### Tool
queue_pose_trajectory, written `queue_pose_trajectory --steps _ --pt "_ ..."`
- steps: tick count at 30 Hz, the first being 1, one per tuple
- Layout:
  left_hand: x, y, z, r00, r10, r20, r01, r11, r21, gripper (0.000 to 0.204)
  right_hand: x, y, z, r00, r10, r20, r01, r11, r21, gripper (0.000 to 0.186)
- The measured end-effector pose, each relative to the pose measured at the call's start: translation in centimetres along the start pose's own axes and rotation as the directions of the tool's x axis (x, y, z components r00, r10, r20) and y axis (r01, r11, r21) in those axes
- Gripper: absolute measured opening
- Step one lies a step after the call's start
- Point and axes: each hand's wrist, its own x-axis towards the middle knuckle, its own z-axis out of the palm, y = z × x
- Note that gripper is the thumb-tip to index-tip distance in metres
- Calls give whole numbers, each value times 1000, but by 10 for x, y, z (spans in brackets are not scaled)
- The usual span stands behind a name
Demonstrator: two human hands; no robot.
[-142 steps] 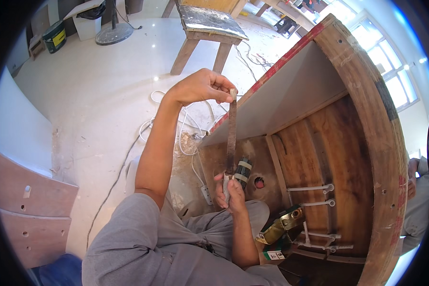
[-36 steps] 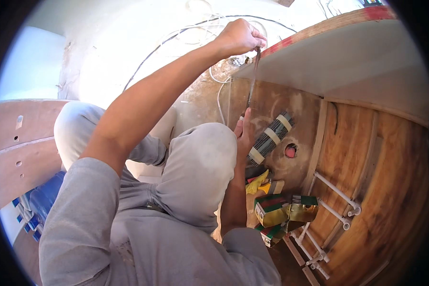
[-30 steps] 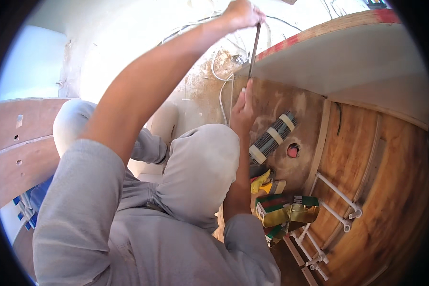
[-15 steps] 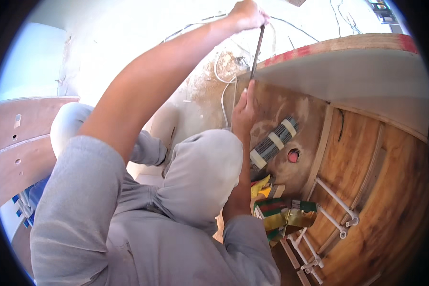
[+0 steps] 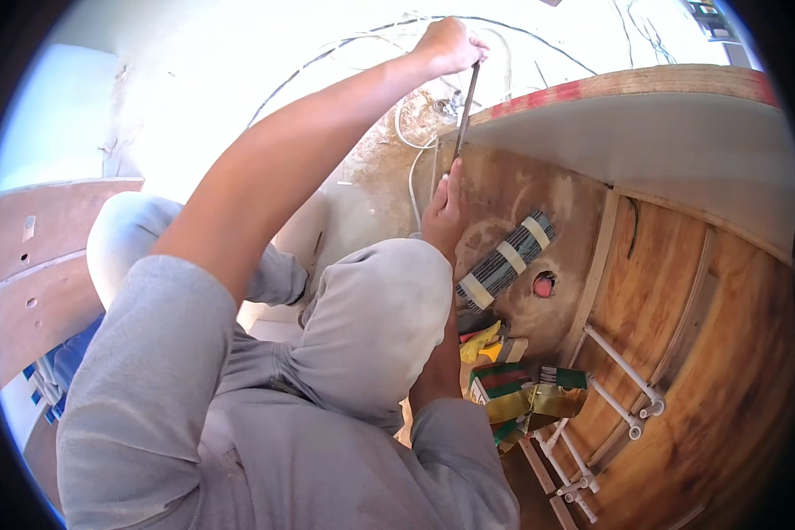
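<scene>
A long, thin, flat metal tool (image 5: 467, 106) stands steeply between my hands, close to the red-marked edge of the wooden cabinet (image 5: 645, 79). My left hand (image 5: 451, 49) is high up, its fingers pinched on the tool's top end. Lower down, my right hand (image 5: 443, 210) grips the other end, its index finger lying along the tool; my bent knee hides part of that forearm. Just right of that hand, a dark striped bundle (image 5: 503, 261) bound with pale tape lies inside the cabinet, beside a round hole (image 5: 544, 283).
Green-and-gold boxes (image 5: 526, 397), a yellow item (image 5: 479, 343) and white pipe pieces (image 5: 627, 367) are in the cabinet. Beyond it, cables (image 5: 539, 42) run over the bright floor. Pink-brown boards (image 5: 57, 247) with holes stand at left, with blue objects (image 5: 66, 362) below.
Since about five seconds ago my view has tilted down and my arms reach farther forward. Over the last half second both hands and the tool have shifted slightly, down and leftward.
</scene>
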Motion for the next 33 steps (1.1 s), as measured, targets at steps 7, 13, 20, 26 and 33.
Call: queue_pose_trajectory --steps 7,13,20,26,33 --pt "-26 13 17 996 -41 78 42 999 -14 18 -32 2 -17 983 -51 -174 39 997 -73 38" --pt "-8 -4 10 994 -106 2 106 992 -67 21 -6 9 -3 1000 22 19 -21 998 -62 39" --pt "-25 26 -2 999 -50 15 51 995 -88 24 -19 -23 -24 996 47 -73 -48 999 -20 38" --pt "-38 56 -6 985 156 -68 -166 971 -171 22 -14 -54 -70 990 56 -128 -66 995 -76 39" --pt "-25 42 -13 999 15 -44 -21 992 -126 23 0 -40 -56 997 23 -73 -29 997 -73 40"
